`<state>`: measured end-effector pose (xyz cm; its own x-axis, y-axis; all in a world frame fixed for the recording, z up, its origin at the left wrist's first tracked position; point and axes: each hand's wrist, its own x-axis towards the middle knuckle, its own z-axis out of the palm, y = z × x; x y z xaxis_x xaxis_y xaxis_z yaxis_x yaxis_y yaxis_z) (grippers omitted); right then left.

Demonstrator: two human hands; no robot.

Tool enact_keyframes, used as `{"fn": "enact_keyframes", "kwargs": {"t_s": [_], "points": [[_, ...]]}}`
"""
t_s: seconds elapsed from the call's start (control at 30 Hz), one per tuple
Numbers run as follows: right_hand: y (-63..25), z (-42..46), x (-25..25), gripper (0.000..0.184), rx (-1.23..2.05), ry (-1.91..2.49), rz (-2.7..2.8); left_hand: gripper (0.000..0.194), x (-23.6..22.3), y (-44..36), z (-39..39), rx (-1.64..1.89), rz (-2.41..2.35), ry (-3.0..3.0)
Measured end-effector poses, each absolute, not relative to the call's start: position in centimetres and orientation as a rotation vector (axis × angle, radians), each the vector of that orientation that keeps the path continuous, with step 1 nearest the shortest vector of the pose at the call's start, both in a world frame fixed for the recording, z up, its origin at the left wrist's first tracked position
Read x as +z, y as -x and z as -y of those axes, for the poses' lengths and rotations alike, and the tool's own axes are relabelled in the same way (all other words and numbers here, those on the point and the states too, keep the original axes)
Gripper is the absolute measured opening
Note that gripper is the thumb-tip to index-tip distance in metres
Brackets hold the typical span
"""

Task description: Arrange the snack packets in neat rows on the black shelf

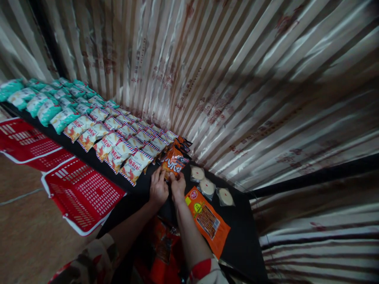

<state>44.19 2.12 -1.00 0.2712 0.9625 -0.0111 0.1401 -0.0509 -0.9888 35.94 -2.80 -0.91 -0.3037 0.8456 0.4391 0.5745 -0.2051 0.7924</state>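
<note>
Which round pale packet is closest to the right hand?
The leftmost round pale disc in clear plastic wrap; the other two lie farther right of the right hand.

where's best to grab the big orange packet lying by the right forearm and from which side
Probably its long right edge, coming from the right: the orange packet lies flat with black tabletop along that edge, while the right forearm runs close beside its left.

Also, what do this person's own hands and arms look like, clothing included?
The left hand and right hand are bare, with no gloves, watch or bracelet showing. The forearms are largely uncovered. The left sleeve is patterned in cream, red and dark patches; the right sleeve shows red and pale areas.
</note>
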Motion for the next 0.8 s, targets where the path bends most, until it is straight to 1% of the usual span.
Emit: {"fn": "enact_keyframes", "kwargs": {"t_s": [0.4, 0.6, 0.8], "points": [[-43.5, -3.6, -1.1, 0.038, 0.953, 1.475, 1.168, 0.064, -1.1, -36.0, 1.9, 1.571, -1.758, -1.618], [-43.2, -3.1, -0.4, 0.036, 0.941, 1.488, 1.122, 0.064, -1.5, -36.1, 1.6, 1.578, -1.734, -1.603], [-43.0, -2.9, -0.8, 0.039, 0.975, 1.457, 1.102, 0.061, -2.0, -36.1, 1.4, 1.552, -1.699, -1.607]]}}
